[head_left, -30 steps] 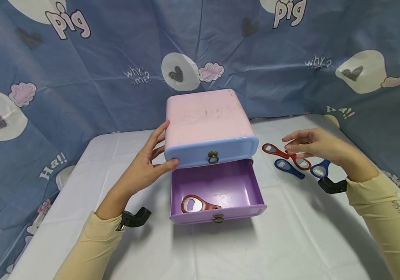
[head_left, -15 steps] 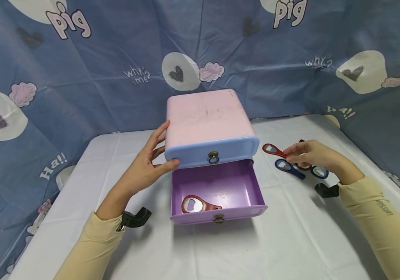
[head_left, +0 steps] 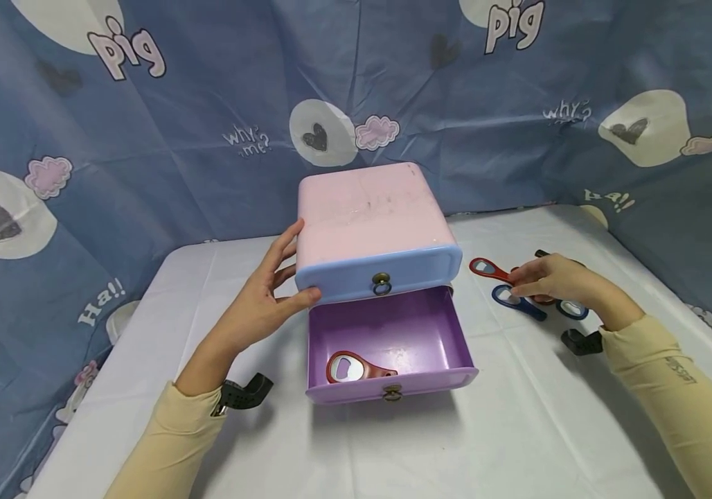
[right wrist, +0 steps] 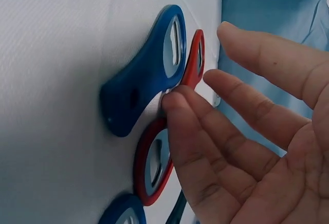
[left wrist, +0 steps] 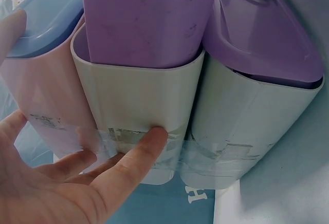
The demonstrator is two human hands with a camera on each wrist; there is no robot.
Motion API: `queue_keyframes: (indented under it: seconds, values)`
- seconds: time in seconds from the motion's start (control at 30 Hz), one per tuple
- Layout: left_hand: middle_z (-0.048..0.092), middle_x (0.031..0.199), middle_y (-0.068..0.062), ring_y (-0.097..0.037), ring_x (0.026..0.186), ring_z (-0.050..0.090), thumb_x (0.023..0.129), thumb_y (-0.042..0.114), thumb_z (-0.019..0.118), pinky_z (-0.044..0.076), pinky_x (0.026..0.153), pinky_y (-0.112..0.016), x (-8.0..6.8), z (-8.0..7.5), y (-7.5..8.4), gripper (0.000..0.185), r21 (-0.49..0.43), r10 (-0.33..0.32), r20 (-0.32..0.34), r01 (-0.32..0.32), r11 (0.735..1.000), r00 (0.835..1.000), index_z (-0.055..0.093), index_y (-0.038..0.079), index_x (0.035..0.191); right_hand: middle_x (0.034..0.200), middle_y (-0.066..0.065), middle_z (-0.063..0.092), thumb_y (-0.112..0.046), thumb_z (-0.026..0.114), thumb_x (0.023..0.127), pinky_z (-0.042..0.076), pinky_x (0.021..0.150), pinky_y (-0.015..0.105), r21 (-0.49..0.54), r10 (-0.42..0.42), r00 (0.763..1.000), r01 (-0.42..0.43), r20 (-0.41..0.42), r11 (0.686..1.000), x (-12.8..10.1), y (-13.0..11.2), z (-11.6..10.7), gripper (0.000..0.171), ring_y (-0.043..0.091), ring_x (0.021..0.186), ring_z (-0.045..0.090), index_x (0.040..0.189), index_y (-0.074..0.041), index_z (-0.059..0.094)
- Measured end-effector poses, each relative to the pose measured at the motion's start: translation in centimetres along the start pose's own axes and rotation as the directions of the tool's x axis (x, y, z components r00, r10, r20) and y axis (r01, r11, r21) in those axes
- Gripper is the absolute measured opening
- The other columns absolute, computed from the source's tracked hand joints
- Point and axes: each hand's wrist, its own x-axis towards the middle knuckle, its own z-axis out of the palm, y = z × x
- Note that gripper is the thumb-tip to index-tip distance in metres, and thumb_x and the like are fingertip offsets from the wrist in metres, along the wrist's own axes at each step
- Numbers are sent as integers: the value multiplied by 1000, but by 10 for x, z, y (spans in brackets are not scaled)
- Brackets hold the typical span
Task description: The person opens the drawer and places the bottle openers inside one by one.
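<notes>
A small pink drawer box (head_left: 368, 208) stands mid-table with its blue top drawer (head_left: 421, 265) closed. The purple lower drawer (head_left: 393, 322) is pulled out, and a red bottle opener (head_left: 352, 367) lies in it. My left hand (head_left: 265, 294) rests flat on the box's left side (left wrist: 139, 95), thumb at the blue drawer's corner. To the right, my right hand (head_left: 549, 278) hovers low over several openers on the cloth. Its straight fingers (right wrist: 190, 131) touch a red opener (right wrist: 146, 175) beside a blue opener (right wrist: 149, 75). Neither hand holds anything.
A white cloth (head_left: 518, 416) covers the table. A blue patterned sheet (head_left: 175, 118) hangs close behind and on both sides. Another red opener (head_left: 487, 268) and two blue ones (head_left: 516, 302) lie right of the box. Black wrist mounts (head_left: 246, 394) sit at both cuffs.
My right hand has come down and in from above the openers until its fingertips touch them. The left hand and the box have stayed put.
</notes>
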Motion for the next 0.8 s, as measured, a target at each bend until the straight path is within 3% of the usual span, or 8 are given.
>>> queue_keyframes:
  seconds: [0.1,0.27,0.4,0.6,0.8]
  values:
    - [26,174,-5,-41,157,41,97,15,81,56,108,-56,-1,1,0,101,0,3,-7,-3,1000,1000,20,56,167,85,2,63,-27,78,100,43,64,27,-74,-14,1000,13,-12,997,-1,-2,1,60,11,72,50,145,9,60]
    - [26,174,-5,-41,157,41,97,15,81,55,108,-59,-1,1,1,101,-2,6,-6,-6,1000,1000,21,57,166,105,9,75,-28,84,95,44,67,27,-160,-34,998,26,-47,987,-2,-3,6,58,12,80,54,137,9,67]
    - [26,175,-5,-41,157,41,98,15,81,56,107,-58,-2,1,0,100,4,11,-2,-11,1000,1000,20,57,166,102,11,75,-26,87,92,45,69,29,-202,-44,996,29,-72,979,-1,-4,10,54,17,83,56,131,9,71]
    - [26,175,-5,-40,157,41,98,16,81,57,107,-54,-1,1,-1,101,6,17,1,-17,1000,1000,19,57,166,108,19,78,-23,90,87,52,81,36,-288,-48,991,11,-124,958,1,-8,16,50,28,99,68,124,8,75]
    - [26,175,-5,-40,157,41,97,17,82,56,108,-57,0,1,-2,101,11,16,-4,-16,1000,1000,19,57,166,99,14,75,-22,92,85,52,82,43,-348,-85,987,34,-133,937,0,-12,20,45,26,92,66,117,4,75]
